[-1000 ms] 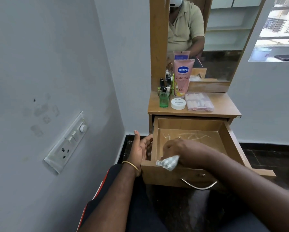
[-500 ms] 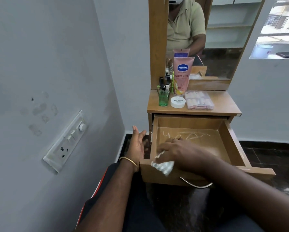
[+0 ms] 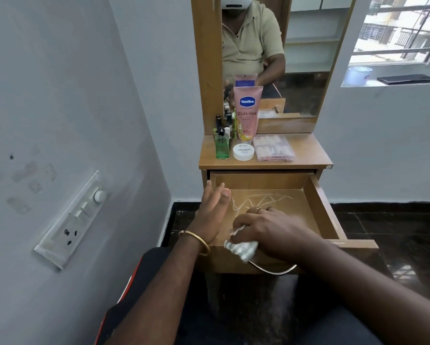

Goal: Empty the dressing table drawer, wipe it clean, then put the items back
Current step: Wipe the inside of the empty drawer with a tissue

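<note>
Wooden drawer (image 3: 323,210) stands open; right hand (image 3: 266,230) clutches cloth (image 3: 241,249) inside, left hand (image 3: 212,210) relaxed on its side.

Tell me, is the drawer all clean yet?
Not yet. Emptying looks done: the drawer holds no items, and the lotion tube, green bottle, white jar and clear box sit on the tabletop. Right now the right hand rubs a cloth inside while the left hand rests on its side. Putting everything back is left.
</note>
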### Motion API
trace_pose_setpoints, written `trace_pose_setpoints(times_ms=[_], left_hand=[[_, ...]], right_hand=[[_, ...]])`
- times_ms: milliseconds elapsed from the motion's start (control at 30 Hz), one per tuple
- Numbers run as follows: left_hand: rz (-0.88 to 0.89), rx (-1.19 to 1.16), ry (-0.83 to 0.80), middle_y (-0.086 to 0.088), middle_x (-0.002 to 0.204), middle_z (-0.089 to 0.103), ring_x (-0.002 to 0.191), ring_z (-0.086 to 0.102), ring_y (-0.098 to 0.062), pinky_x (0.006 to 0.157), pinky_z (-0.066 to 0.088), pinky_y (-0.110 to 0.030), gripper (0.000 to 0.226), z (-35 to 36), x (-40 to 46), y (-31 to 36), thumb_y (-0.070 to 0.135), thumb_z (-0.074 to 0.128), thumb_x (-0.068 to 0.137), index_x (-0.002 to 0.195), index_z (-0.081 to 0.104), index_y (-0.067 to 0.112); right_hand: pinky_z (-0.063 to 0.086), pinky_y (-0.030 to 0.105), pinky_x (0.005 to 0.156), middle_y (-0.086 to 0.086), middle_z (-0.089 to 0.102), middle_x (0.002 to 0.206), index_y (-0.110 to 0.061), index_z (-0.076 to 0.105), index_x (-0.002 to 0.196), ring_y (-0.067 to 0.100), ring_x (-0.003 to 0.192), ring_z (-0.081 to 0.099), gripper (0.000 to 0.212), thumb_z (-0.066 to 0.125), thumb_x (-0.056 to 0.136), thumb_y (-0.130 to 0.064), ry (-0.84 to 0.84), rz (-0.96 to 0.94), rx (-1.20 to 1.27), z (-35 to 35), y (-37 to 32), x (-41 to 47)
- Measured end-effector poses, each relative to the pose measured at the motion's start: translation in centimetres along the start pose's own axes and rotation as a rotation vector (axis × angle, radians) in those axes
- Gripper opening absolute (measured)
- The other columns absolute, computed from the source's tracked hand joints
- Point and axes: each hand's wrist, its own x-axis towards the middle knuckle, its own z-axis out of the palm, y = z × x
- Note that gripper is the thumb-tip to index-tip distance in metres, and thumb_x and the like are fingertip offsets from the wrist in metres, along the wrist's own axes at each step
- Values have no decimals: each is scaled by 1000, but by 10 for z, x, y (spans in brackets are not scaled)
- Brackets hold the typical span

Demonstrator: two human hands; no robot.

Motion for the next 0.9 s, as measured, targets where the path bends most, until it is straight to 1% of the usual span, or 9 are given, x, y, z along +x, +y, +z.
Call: trace_pose_setpoints(times_ms=[67,167,267,367,433,500,567,633,900], left_hand=[[-9,-25,3,20,162,-7,149,2,-6,121,7,-43,99,-1,-1,-2,91,14,70,152,24,38],[-8,-12,-3,18,163,-4,149,2,-6,119,8,-42,93,-3,-1,-3,87,14,75,152,25,37],[-4,16,-17,16,163,-2,149,4,-8,118,8,-43,94,-1,0,-3,86,12,74,153,24,37],[-6,55,-12,17,163,-1,149,3,-8,121,6,-49,92,2,1,-4,88,10,74,152,24,39],[1,83,-13,18,163,-1,149,3,-8,121,4,-51,96,5,2,-3,90,10,69,151,24,42],[12,95,-16,18,163,-1,150,3,-9,121,5,-54,96,11,2,-1,91,9,69,150,25,43],[24,132,-23,18,163,-3,150,2,-10,120,6,-55,95,15,3,1,91,10,69,150,24,43],[17,164,-31,17,163,-3,150,2,-11,120,7,-55,96,16,4,1,91,10,69,151,24,42],[-21,133,-51,16,163,-3,150,1,-13,120,5,-56,101,14,4,0,92,9,65,152,23,41]], right_hand=[[34,29,76,-14,57,125,-42,65,119,17,110,59,34,59,91,-23,-20,-9,7,-4,7,-7],[34,27,74,-16,59,125,-43,65,120,13,110,59,42,64,88,-15,-94,-15,-1,-18,28,-30],[41,28,75,-19,58,125,-46,62,124,12,110,59,55,65,85,-8,-166,37,-26,-28,49,-57],[50,35,76,-19,58,126,-49,59,127,15,107,60,68,63,80,0,-139,65,-25,-22,52,-69],[49,35,74,-17,58,125,-48,59,127,16,106,60,65,63,81,-3,-93,56,-16,-15,46,-61],[43,30,72,-14,60,125,-45,61,126,16,106,61,53,66,85,-11,-33,23,-9,-8,35,-46],[38,28,73,-13,60,126,-42,64,124,16,108,62,43,67,87,-20,-6,11,2,-3,25,-32],[37,29,74,-12,59,128,-41,64,124,16,109,61,39,67,88,-25,-1,20,18,-2,23,-29],[49,29,72,-15,65,116,-45,67,119,13,100,62,56,75,78,-8,-40,105,-45,-16,78,-115]])
